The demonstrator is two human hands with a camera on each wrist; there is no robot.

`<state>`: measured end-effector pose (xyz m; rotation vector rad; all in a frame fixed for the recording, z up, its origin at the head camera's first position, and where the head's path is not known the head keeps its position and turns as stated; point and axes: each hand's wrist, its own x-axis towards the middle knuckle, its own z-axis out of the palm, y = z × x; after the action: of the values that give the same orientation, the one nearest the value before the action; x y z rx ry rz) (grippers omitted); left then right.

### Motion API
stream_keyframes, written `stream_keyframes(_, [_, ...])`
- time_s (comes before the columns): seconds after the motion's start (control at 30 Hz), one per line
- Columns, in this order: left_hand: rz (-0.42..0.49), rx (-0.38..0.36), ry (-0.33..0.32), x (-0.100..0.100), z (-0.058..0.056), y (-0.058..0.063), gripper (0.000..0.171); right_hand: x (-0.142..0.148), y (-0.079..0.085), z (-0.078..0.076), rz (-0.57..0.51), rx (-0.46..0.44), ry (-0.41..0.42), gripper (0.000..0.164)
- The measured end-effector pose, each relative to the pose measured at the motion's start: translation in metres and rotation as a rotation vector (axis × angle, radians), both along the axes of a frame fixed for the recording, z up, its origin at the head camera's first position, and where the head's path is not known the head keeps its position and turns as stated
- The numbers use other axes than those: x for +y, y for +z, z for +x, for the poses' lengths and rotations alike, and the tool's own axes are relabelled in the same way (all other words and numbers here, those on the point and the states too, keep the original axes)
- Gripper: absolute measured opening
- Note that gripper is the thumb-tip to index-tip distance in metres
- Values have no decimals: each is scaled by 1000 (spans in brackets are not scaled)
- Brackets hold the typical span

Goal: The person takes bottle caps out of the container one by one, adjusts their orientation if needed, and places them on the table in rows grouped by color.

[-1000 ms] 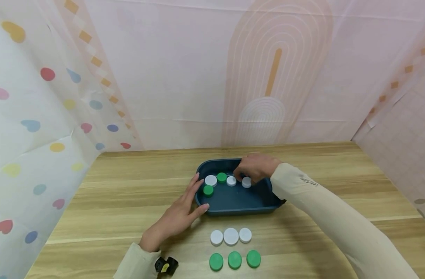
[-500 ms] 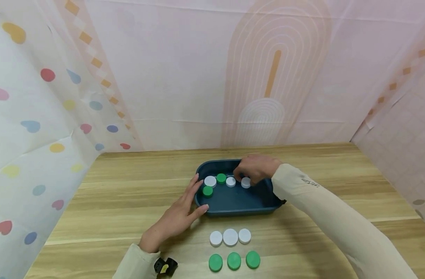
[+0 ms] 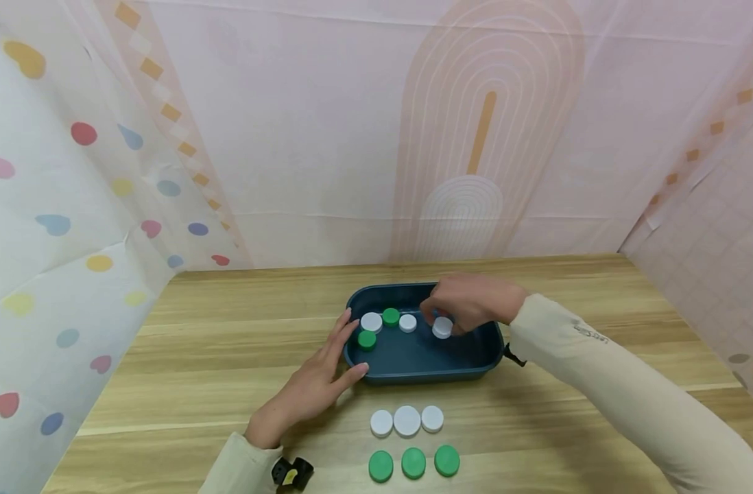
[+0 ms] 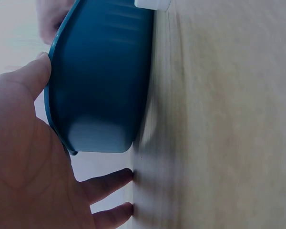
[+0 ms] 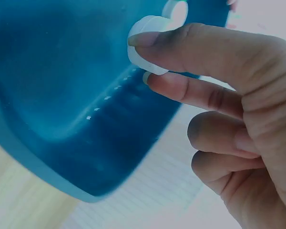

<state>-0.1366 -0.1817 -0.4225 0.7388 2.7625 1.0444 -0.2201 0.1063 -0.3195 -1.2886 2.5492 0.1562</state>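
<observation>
A dark blue tray (image 3: 426, 374) stands on the wooden table. Over its inside, my right hand (image 3: 472, 302) pinches a white bottle cap (image 3: 441, 328) between thumb and finger; the right wrist view shows that cap (image 5: 145, 52) tilted at the fingertips, the other fingers curled back. My left hand (image 3: 311, 381) rests at the tray's left end, fingers spread and fairly straight. Its thumb touches the rim in the left wrist view. Left of the pinched cap, the tray holds two white caps, one larger (image 3: 372, 322) and one smaller (image 3: 407, 323), plus two green caps (image 3: 391, 317).
On the table in front of the tray lies a row of three white caps (image 3: 407, 421). Nearer still is a row of three green caps (image 3: 413, 463). A patterned cloth (image 3: 302, 137) hangs behind the table and along both sides.
My right hand has shifted a little to the right with the white bottle cap between its fingers, away from the small white cap. The left hand stays at the tray's end.
</observation>
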Motion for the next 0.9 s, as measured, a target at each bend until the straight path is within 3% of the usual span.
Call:
stream_keyframes(0.2, [-2,3,1,-1,-2,0,72,4,12,19,-14,24,33,31])
stream_keyframes(0.9, [9,23,-9,0,-2,0,71,26,23,76,-125,127,161,30])
